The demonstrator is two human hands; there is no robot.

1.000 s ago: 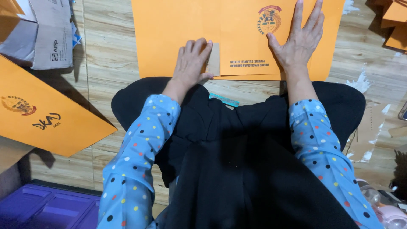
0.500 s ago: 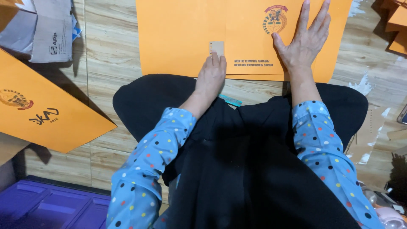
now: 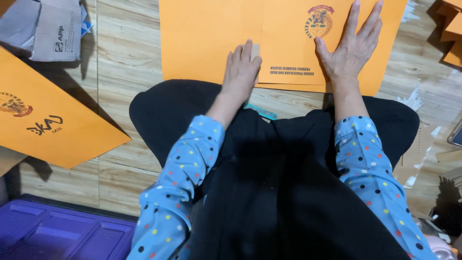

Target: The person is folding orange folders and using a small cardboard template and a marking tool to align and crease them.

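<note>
Two hands: both flat on orange sheet (image 3: 211, 38), floor, 12 o'clock.
Left hand (image 3: 240, 72): fingers straight, pressing small tan strip (image 3: 255, 49).
Right hand (image 3: 351, 50): fingers spread, released, at 1 o'clock.
Nine o'clock: second orange sheet (image 3: 53, 120).

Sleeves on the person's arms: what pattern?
Blue with multicoloured polka dots; the sleeves show best in the head view.

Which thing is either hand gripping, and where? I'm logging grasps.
Nothing is gripped: left hand and right hand press flat on the orange sheet.
</note>
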